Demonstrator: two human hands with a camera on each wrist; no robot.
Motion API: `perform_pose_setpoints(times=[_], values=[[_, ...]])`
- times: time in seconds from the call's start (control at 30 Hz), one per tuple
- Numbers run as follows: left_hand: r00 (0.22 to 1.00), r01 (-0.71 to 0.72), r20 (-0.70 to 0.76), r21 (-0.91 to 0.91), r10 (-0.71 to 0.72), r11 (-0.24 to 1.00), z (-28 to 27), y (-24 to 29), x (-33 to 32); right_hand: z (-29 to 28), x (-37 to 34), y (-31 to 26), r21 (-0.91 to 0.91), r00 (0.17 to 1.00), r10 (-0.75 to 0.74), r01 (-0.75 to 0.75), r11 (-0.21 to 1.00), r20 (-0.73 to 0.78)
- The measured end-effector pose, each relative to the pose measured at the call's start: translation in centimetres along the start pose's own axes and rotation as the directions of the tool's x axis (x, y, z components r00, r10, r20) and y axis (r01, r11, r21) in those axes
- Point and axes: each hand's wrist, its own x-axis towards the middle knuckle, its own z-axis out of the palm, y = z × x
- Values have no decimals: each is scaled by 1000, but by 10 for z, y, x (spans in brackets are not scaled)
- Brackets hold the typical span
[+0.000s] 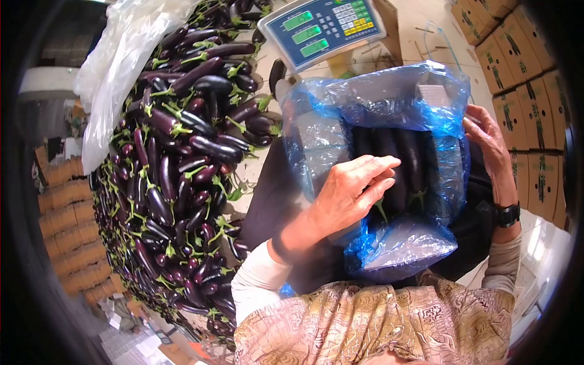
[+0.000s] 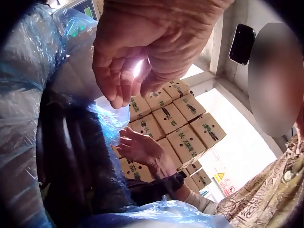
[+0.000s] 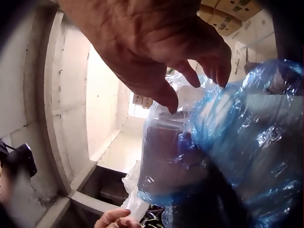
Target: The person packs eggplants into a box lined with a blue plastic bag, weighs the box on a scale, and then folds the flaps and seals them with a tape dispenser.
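Eggplants [image 1: 413, 159], dark and glossy, lie side by side in the box [image 1: 322, 146], right below the left hand [image 1: 356, 190] and to the left of the right hand [image 1: 490, 135]. Blue plastic liner [image 1: 389, 91] all round them, folded out over the sides, one flap bulging up nearest the body! And the hands? Well apart, one from the other. The left hovers over the eggplants, fingers loosely bent, a gap between thumb and fingertips in its wrist view, nothing held. Over on the far side, the right has its fingers spread at the liner's edge; whether they touch the film, I cannot tell. There's a black watch [image 1: 508, 215] on that wrist. Out past the left hand, a great heap of eggplants [image 1: 176, 176], green stems everywhere, with a clear plastic sheet [image 1: 125, 61] draped at its far end. Straight beyond both hands, a digital scale [image 1: 322, 33] with three lit green displays. And right of the right hand, printed cardboard cartons [image 1: 517, 67] stacked high.
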Motion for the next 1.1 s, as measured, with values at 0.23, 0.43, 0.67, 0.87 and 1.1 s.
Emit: perform_pose_setpoints(times=[0.23, 0.43, 0.67, 0.87, 1.1], values=[[932, -328, -162, -3, 323, 945, 10, 21, -14, 15, 12, 11, -141, 995, -60, 70, 988, 78], [917, -261, -358, -207, 176, 943, -29, 33, -84, -5, 45, 47, -234, 998, -21, 34, 972, 57], [290, -10, -698, -687, -655, 727, -55, -81, -242, 25, 40, 43, -541, 975, 98, 26, 840, 199], [68, 165, -468, -866, -881, 472, 35, -235, -363, 61, 7, 7, -504, 990, 110, -51, 862, 88], [56, 496, -486, -745, -872, 446, 68, -270, -363, 44, 58, 44, -244, 975, 2, 53, 968, 222]])
